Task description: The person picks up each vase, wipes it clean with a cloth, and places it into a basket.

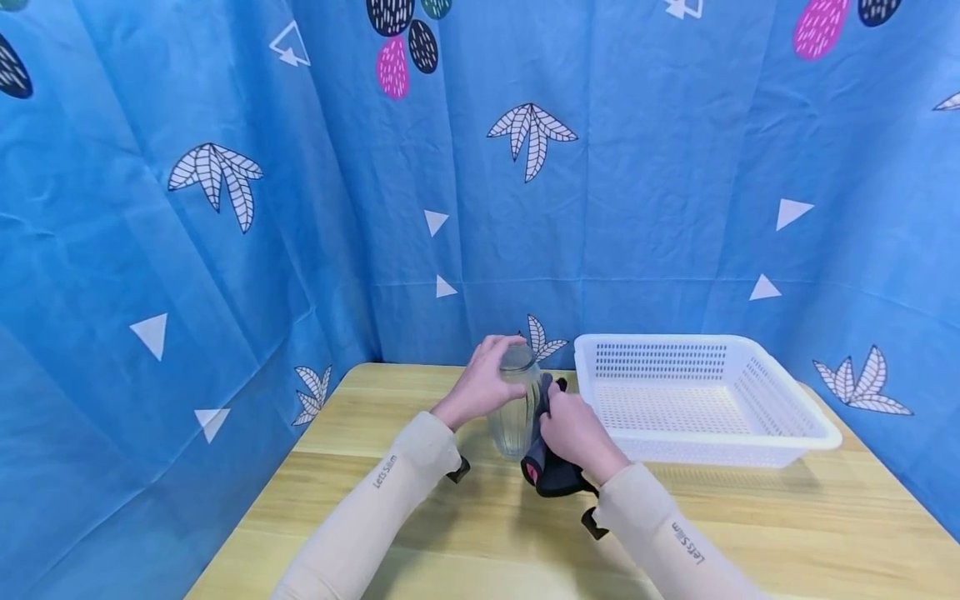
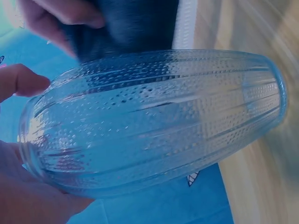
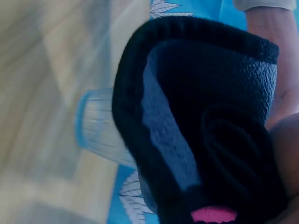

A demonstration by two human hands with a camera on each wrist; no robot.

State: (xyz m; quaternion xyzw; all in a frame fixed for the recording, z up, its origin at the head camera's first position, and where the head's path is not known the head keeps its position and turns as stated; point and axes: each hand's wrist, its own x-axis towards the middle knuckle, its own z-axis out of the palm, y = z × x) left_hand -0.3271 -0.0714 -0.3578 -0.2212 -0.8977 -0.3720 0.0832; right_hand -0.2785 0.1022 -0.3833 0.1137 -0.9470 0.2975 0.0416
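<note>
A clear ribbed glass vase with a dotted pattern stands roughly upright over the wooden table. My left hand grips it near the rim, thumb on one side and fingers on the other. In my right hand is a bunched dark cloth with black edging and a bit of pink, pressed against the vase's right side. The cloth hides much of the vase in the right wrist view. Whether the vase's base touches the table, I cannot tell.
A white perforated plastic basket sits on the table to the right, close to the right hand. Behind and to the left hangs a blue patterned curtain. The wooden table runs toward me under both arms.
</note>
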